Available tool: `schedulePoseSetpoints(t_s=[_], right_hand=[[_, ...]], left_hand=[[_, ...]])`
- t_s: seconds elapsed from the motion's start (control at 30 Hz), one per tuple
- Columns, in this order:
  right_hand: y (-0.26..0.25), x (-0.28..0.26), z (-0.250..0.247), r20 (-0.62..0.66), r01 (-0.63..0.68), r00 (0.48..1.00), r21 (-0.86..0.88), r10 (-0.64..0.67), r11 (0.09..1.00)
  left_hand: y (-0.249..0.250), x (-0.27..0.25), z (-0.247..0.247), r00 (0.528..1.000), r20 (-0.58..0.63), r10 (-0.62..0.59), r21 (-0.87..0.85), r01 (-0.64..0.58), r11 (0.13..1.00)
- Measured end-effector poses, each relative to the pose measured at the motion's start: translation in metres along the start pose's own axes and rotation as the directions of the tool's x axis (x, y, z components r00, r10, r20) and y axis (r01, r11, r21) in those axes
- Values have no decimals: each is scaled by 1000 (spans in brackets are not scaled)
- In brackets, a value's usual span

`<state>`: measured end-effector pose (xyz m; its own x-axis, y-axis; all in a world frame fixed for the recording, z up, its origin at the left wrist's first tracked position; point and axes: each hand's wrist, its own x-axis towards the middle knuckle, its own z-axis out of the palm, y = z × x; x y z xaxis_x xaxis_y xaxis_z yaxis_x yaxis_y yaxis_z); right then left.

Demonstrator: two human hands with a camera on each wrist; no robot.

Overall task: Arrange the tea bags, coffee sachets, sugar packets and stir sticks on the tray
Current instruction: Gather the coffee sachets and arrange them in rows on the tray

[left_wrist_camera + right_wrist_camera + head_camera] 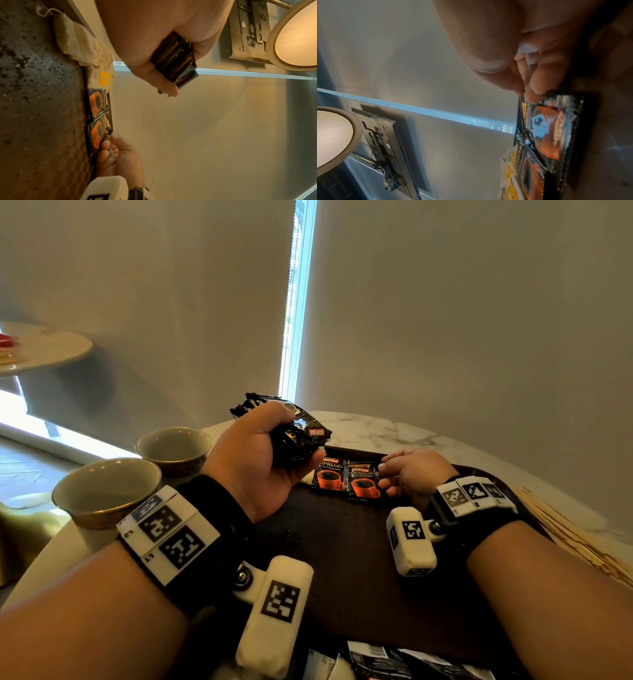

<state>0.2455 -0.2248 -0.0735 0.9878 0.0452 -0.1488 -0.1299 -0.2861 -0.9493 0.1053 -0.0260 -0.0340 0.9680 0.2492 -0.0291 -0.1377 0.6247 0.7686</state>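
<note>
My left hand (274, 453) is raised above the far left corner of the dark tray (342, 559) and grips a stack of black coffee sachets (298, 433); the left wrist view shows that stack (173, 59) between thumb and fingers. Two coffee sachets lie face up side by side at the tray's far edge, the left one (330, 475) and the right one (363, 482). My right hand (385, 474) pinches the right sachet (551, 129) at its corner between thumb and forefinger. Tea bags (82, 46) with a yellow tag lie beyond the sachets.
Two empty cups (106, 491) (173, 450) stand to the left of the tray on the marble table (376, 429). Wooden stir sticks (565, 539) lie off the tray's right edge. More packets (394, 662) lie at the tray's near edge.
</note>
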Motion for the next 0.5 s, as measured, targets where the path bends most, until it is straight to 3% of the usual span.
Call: schedulePoseSetpoints(t_s=[0.13, 0.27, 0.33, 0.4, 0.5], right_hand=[[-1, 3, -2, -20, 42, 999, 13, -41, 999], [-13, -4, -6, 25, 212, 976, 97, -215, 973], [-25, -16, -5, 168, 333, 917, 171, -361, 927], [-36, -32, -2, 328, 425, 810, 242, -485, 873], [-44, -50, 5, 470, 517, 700, 185, -538, 835]], left_hand=[[0, 1, -1, 1000, 7, -8, -1, 8, 1000], [-2, 1, -1, 999, 26, -40, 19, 39, 999], [-1, 0, -1, 997, 52, -62, 29, 61, 998], [-1, 0, 0, 994, 69, -80, 41, 77, 996], [-2, 1, -1, 988, 97, -118, 60, 113, 992]])
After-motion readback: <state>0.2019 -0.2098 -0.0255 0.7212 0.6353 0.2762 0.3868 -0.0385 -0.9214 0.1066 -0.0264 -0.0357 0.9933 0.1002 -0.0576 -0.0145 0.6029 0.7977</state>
